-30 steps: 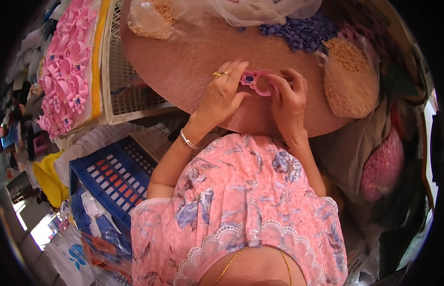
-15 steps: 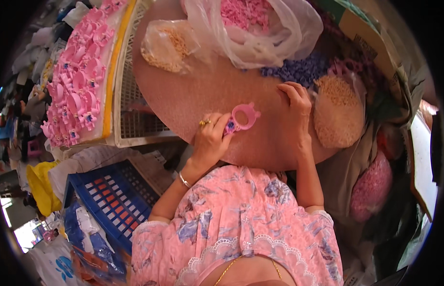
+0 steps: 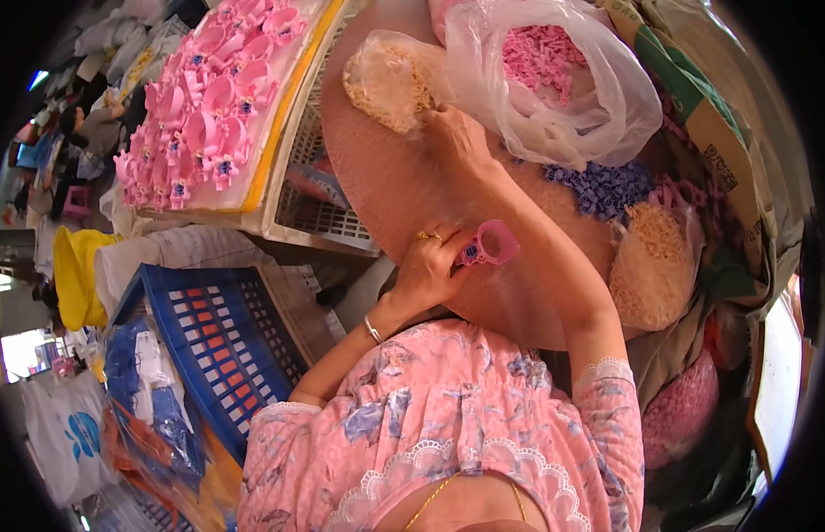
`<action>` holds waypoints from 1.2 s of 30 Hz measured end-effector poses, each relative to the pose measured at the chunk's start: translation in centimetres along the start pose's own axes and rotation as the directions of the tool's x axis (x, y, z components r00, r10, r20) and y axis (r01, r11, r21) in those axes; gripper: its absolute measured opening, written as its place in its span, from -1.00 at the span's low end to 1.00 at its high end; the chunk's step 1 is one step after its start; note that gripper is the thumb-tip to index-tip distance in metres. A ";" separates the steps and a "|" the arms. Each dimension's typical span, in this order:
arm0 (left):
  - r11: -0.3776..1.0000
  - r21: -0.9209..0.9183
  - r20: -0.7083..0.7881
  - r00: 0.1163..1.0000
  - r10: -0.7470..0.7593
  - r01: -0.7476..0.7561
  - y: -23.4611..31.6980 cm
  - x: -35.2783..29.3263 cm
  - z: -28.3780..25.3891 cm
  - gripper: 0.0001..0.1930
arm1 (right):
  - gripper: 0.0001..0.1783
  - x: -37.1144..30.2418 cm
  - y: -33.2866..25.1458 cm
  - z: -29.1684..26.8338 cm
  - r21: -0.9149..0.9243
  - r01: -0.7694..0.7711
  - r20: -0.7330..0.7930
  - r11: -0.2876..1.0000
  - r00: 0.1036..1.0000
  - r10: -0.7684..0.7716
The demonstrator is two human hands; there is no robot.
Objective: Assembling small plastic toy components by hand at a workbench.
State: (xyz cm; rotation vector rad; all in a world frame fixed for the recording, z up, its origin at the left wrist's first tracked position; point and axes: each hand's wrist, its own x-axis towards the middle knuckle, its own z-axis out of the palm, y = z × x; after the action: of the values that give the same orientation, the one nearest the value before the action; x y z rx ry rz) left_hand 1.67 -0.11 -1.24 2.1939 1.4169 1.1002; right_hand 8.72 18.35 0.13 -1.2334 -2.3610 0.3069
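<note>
My left hand [image 3: 428, 268] is closed on a small pink plastic ring-shaped piece [image 3: 481, 255] with a blue detail at its base, held over the near part of the round brown tabletop [image 3: 377, 191]. Across the table reaches my right hand [image 3: 458, 140], its fingertips drawn together at the edge of a clear bag of small beige pieces [image 3: 381, 84]. Whatever lies between those fingertips is hidden. Right of that hand stands an open plastic bag [image 3: 607, 124] with small pink parts [image 3: 543, 62] inside.
Blue-violet parts [image 3: 603, 189] lie in a heap at the right, beside another bag of beige pieces [image 3: 652, 275]. At the left, many pink assembled pieces [image 3: 204, 129] cover a yellow-edged board on a cream crate [image 3: 297, 213]. A blue basket [image 3: 155, 293] sits below it.
My right hand has swung from the table's right side to the beige pieces' bag at the far left. My left hand still holds the pink piece. The whole view has shifted.
</note>
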 end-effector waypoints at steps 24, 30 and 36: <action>0.964 -0.254 -0.095 0.990 -0.107 0.080 2.0 0.5 1.5 -0.35 | -0.85 -19.1 -4.3 -9.5 0.114 -0.225 -0.261 0.968 0.933 0.248; 0.966 -0.254 -0.103 0.992 -0.069 0.040 1.9 0.3 1.5 -0.34 | -0.87 -19.3 -4.1 -9.3 0.008 -0.215 -0.267 0.977 0.941 0.209; 0.962 -0.266 -0.092 0.992 -0.092 0.064 1.9 0.1 1.5 -0.35 | -0.87 -19.2 -4.0 -9.0 -0.075 -0.208 -0.283 0.975 0.942 0.179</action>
State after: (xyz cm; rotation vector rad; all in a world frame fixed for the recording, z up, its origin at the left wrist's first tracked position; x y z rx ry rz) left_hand 4.01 -0.70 -1.01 1.9051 1.3008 1.3078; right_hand 19.73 0.25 3.96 -1.4591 -2.0445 0.0676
